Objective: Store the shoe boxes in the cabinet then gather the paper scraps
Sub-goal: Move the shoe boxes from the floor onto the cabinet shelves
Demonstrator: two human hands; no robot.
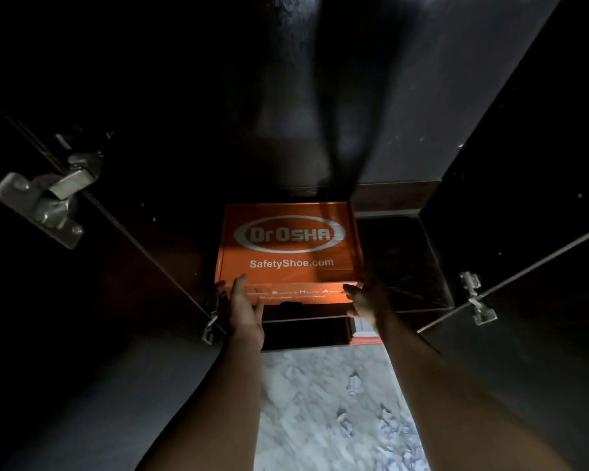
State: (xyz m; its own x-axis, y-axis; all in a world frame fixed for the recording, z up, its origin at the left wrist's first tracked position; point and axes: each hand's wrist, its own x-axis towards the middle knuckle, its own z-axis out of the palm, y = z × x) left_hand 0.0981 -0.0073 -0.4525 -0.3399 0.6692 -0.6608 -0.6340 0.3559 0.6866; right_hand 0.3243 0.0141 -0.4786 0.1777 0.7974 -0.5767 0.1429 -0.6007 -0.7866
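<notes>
An orange shoe box (288, 246) printed "DrOsha SafetyShoe.com" lies flat on the bottom shelf (402, 266) of a dark cabinet. My left hand (244, 311) is on the box's near left corner, thumb on the lid. My right hand (366, 299) holds the near right corner. The box's front edge sits at the shelf's front lip. Several crumpled paper scraps (352, 384) lie on the marble floor (306, 402) below, between my forearms.
Both cabinet doors stand open: the left door (82, 266) with metal hinges (45, 202), the right door (524, 232) with a hinge (475, 297). Part of a second orange box (366, 338) shows under the shelf edge. The cabinet's inside is very dark.
</notes>
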